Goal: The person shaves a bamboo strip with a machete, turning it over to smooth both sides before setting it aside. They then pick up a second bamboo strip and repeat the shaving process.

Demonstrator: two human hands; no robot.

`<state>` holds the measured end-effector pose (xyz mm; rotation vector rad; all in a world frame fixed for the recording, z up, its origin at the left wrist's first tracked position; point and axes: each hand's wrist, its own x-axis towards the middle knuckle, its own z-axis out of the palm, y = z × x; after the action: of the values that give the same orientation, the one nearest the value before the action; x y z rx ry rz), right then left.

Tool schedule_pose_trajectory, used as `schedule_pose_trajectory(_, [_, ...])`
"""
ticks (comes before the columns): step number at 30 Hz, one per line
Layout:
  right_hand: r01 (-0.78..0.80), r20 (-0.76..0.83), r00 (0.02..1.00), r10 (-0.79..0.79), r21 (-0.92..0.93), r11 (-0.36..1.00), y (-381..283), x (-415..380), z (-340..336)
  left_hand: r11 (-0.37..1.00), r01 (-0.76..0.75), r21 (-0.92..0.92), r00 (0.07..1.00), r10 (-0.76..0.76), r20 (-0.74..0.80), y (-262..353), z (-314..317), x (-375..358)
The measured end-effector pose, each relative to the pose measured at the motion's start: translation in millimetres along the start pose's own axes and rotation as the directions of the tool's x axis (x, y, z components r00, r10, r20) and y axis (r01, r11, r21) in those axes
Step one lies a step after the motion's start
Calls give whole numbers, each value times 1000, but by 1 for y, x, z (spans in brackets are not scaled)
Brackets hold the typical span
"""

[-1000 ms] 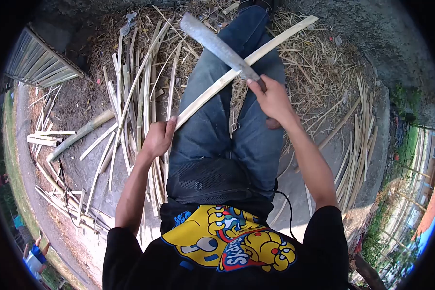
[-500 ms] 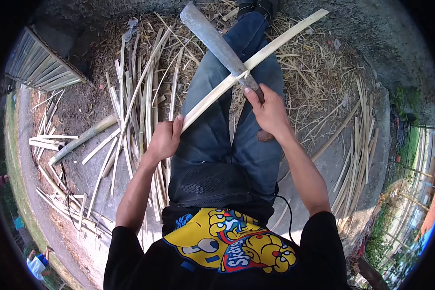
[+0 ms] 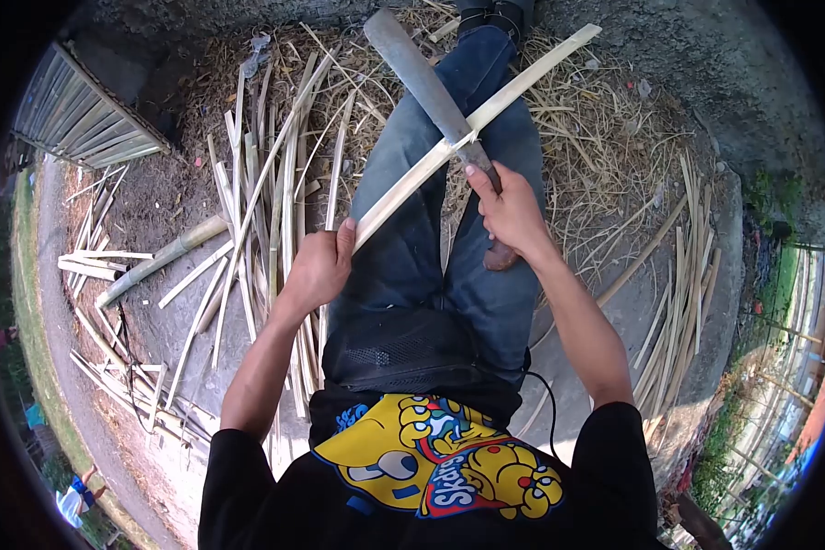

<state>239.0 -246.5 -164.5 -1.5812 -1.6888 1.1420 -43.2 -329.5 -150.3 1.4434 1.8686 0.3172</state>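
Observation:
A pale bamboo strip [image 3: 411,181] slants over my legs, its lower end gripped in my left hand [image 3: 321,267], thumb on top. My right hand [image 3: 511,213] is wrapped round the dark handle of a machete [image 3: 422,82]. The broad grey blade points up and to the left and crosses the strip near its middle. Where they meet, a small curl of shaving [image 3: 467,137] stands up from the strip. The far end of the strip sticks out to the upper right, past my knees.
Many split bamboo strips [image 3: 284,183] lie on the ground to my left, beside a thicker bamboo pole [image 3: 160,261]. Another pile of strips [image 3: 678,293] is on my right. Shavings [image 3: 587,156] cover the ground round my legs. A slatted bamboo panel [image 3: 87,115] stands at the upper left.
The machete blade has swung slightly to the right and lower in view. The strip's far end has shifted a little left and down. Both hands keep their hold.

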Motion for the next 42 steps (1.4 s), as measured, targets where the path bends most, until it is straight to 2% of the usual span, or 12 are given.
schedule_pose_trajectory(4, [-460, 379, 879, 290, 510, 727, -12, -5, -7, 999, -18, -29, 1000, 18, 12, 2, 3, 0])
schedule_pose_trajectory(8, [-448, 446, 866, 225, 496, 744, -29, -7, -9, 996, -60, -66, 996, 56, -63, 7, 6, 1])
schedule_pose_trajectory(14, [104, -184, 983, 7, 588, 802, -53, 3, -43, 968, -147, -202, 952, 83, -294, -18, -17, 23])
schedule_pose_trajectory(17, [226, -204, 970, -130, 576, 785, -75, -3, -49, 758, -472, -451, 832, 213, -513, 23, -34, 53])
schedule_pose_trajectory(22, [393, -224, 919, -325, 452, 801, -101, 7, -32, 472, -777, -416, 568, 242, -786, 125, -43, 91])
schedule_pose_trajectory(29, [378, -183, 923, -340, 254, 890, -89, 12, -8, 557, -813, -168, 508, 540, -671, 104, 7, 65])
schedule_pose_trajectory(32, [300, -279, 921, -271, 66, 952, -45, 18, -12, 848, -449, -281, 883, 469, 4, 87, -41, 2])
schedule_pose_trajectory(33, [290, -256, 929, -269, 47, 956, -25, 23, -21, 828, -491, -272, 864, 503, -29, 77, -57, -15])
schedule_pose_trajectory(35, [290, -226, 934, -278, 18, 957, 7, 33, -40, 676, -733, 78, 548, 655, -520, 52, -82, -26])
schedule_pose_trajectory(37, [264, -192, 943, -271, -63, 962, 25, 29, -54, 630, -548, 550, 372, 772, -515, 34, -121, -15])
schedule_pose_trajectory(40, [243, -113, 962, -248, -63, 968, 43, 33, -58, 519, -183, 835, 472, 791, -388, -6, -140, 28])
schedule_pose_trajectory(42, [260, -115, 959, -259, -11, 966, 47, 43, -58, 669, -187, 719, 894, 420, -159, -41, -136, 46])
